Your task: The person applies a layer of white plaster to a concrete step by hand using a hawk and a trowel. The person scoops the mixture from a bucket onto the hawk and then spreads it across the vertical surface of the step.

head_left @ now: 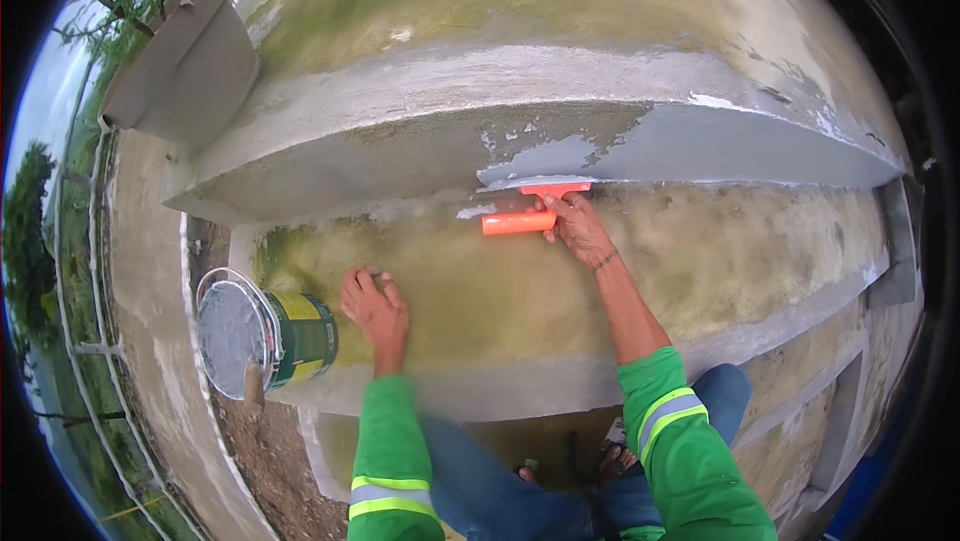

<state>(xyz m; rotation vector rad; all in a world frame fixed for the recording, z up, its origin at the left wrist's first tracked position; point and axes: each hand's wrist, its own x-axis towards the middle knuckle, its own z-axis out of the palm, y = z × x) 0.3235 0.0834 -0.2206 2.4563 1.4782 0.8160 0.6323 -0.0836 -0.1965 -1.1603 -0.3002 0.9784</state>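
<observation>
My right hand [580,229] grips an orange-handled scraper [518,224] with a wide blade. The blade's edge meets the base of the concrete step's riser [720,141]. Smooth, wet-looking grey paste [548,159] covers the riser from there to the right, with a ragged patchy edge; to the left the riser is darker and bare. My left hand [376,309] rests on the mossy tread [450,291], loosely bent, thumb apart, with nothing seen in it. Left of it, a green and yellow bucket [305,336] holds grey paste [228,329], and a tool's handle [254,383] sticks out.
A large plant pot [190,61] with a leafy plant stands at the far left. Beyond it runs a metal railing [85,311]. Brown soil [265,451] lies below the bucket. Lower steps [790,421] continue at the right, near my bent knees.
</observation>
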